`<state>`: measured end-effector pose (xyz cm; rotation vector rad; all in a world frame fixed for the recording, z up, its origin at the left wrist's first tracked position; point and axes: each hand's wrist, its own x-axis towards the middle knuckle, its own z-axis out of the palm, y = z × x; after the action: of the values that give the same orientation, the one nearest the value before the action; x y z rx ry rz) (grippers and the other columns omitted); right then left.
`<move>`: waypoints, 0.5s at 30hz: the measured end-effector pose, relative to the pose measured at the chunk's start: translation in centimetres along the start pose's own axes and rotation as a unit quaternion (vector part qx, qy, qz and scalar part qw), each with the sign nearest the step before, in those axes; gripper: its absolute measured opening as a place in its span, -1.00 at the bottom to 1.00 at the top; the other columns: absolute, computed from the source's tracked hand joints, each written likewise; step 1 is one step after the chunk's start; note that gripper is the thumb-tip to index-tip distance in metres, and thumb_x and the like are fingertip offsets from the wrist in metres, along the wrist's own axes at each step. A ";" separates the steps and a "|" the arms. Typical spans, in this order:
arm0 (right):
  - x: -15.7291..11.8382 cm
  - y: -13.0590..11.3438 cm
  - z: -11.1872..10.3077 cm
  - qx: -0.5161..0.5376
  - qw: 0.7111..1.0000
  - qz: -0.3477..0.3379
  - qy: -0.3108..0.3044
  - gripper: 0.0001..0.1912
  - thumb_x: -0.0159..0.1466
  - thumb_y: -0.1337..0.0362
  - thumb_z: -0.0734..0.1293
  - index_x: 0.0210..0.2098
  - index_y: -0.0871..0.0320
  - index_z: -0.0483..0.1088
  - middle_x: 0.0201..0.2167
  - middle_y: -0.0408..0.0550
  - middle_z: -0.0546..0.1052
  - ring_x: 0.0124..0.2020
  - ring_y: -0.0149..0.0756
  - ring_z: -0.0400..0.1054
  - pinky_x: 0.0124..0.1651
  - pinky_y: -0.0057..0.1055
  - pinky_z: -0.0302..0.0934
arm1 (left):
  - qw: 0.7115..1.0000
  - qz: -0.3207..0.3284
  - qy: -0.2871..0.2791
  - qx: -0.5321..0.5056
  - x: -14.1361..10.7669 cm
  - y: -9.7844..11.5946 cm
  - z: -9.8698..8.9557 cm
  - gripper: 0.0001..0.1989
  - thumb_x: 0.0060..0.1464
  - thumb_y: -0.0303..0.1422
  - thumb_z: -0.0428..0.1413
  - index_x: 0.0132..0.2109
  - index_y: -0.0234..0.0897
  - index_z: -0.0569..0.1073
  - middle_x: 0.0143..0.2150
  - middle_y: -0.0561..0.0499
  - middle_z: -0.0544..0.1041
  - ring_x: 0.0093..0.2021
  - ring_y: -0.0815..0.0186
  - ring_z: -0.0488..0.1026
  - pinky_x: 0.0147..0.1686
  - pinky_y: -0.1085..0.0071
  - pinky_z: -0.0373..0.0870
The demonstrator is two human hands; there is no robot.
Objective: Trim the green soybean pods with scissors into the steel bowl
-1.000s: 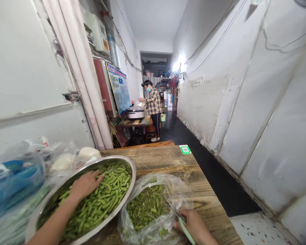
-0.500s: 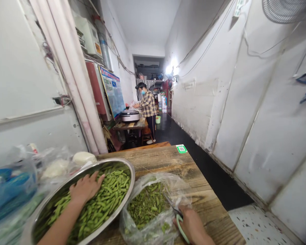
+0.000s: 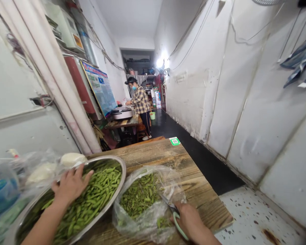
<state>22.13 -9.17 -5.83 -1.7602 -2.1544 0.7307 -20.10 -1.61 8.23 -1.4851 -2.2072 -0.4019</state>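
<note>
My left hand hovers with spread fingers over a steel mixing bowl, just above a heap of green edamame pods, and holds nothing. My right hand grips green-handled scissors by their loops, with the blades pointing into the mouth of a clear plastic bag. That bag lies on the wooden table next to the bowl and holds many small cut green pieces. The blade tips are hidden by crumpled plastic.
Filled plastic bags lie left of the bowl. A QR sticker marks the table's far corner. Down the narrow corridor, a masked person stands at a small table with a rice cooker. Black floor runs along the right wall.
The view has swung left and tilted. My left hand has lifted its fingers off the pods and moved toward the bowl's left side. My right hand still holds the scissors at the bag.
</note>
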 end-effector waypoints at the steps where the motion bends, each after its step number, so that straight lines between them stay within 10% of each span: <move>1: -0.4 0.1 -0.4 0.003 1.000 -0.006 -0.014 -0.74 0.14 0.23 0.38 -0.19 0.19 0.53 -0.26 0.15 0.62 -0.18 -0.03 0.52 -0.23 -0.40 0.20 | 0.998 0.030 0.051 -0.001 -0.9 1.3 -1.0 -0.40 0.20 -0.06 -0.16 0.19 -0.36 0.37 0.18 -0.35 0.41 0.17 -0.15 0.32 0.09 -0.25 0.15; 6: -0.5 0.0 -4.1 0.007 0.998 -0.042 -0.045 -0.73 0.13 0.08 0.42 -0.27 0.13 0.56 -0.33 0.06 0.62 -0.26 -0.10 0.51 -0.34 -0.44 0.10 | 0.926 0.280 0.150 -0.203 -8.9 9.9 -3.3 -0.71 0.20 -0.25 -0.01 -0.14 -0.30 0.54 -0.18 -0.15 0.62 -0.18 0.22 0.54 -0.03 0.31 0.41; 10: 3.4 -1.6 -6.5 -0.048 0.994 -0.083 -0.061 -0.66 0.18 0.04 0.38 -0.20 0.16 0.56 -0.27 0.12 0.61 -0.22 -0.09 0.48 -0.35 -0.43 0.07 | 0.890 0.353 -0.017 -0.288 -13.4 15.5 0.3 -0.74 0.20 -0.34 -0.02 -0.17 -0.25 0.57 -0.23 -0.06 0.64 -0.23 0.27 0.56 -0.15 0.41 0.45; 15: 8.7 -2.5 -5.8 -0.034 0.994 -0.078 -0.062 -0.61 0.20 -0.01 0.35 -0.17 0.15 0.54 -0.21 0.08 0.60 -0.17 -0.15 0.46 -0.32 -0.44 0.10 | 0.939 0.244 -0.173 -0.171 -12.0 17.6 5.7 -0.59 0.14 -0.53 -0.13 0.02 -0.42 0.51 0.03 -0.23 0.55 0.04 0.14 0.48 0.11 0.25 0.33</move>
<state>20.95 0.10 -0.57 -1.5927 -2.3942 0.7534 -1.13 -1.84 -2.96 -2.3752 -1.9692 -0.3906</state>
